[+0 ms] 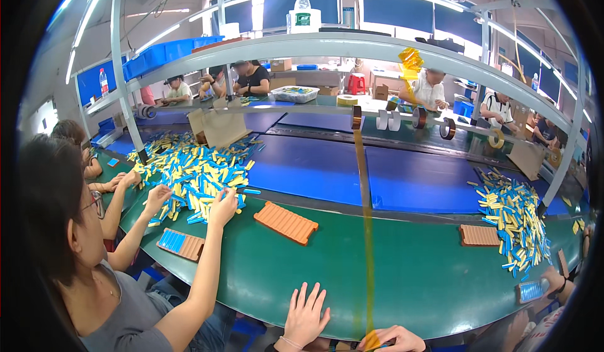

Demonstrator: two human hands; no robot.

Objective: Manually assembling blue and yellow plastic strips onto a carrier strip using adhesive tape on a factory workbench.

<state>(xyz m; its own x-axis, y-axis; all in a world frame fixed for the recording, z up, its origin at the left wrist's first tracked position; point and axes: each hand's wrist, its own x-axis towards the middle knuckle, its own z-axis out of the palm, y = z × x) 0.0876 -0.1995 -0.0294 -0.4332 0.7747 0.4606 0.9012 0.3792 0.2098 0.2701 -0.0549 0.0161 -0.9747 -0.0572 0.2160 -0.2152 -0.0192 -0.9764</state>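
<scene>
My left hand point(305, 317) lies on the near edge of the green tabletop point(302, 273), its fingers stretched out and holding nothing. Close beside it, at the lower rim, my right hand point(395, 339) has its fingers closed on the lower end of an amber tape strip point(369, 257). That strip runs taut up to a tape roll point(357, 117) on the overhead bar. The lowest part of my right hand is cut off by the picture's edge. Beyond my left hand sits an orange-brown ridged tray point(286, 222).
A heap of blue and yellow sticks point(195, 173) lies at the left, where a co-worker point(94, 245) reaches in above a partly filled tray point(180, 244). Another heap point(513, 217) and tray point(480, 235) are at the right. A blue conveyor belt point(308, 169) runs behind.
</scene>
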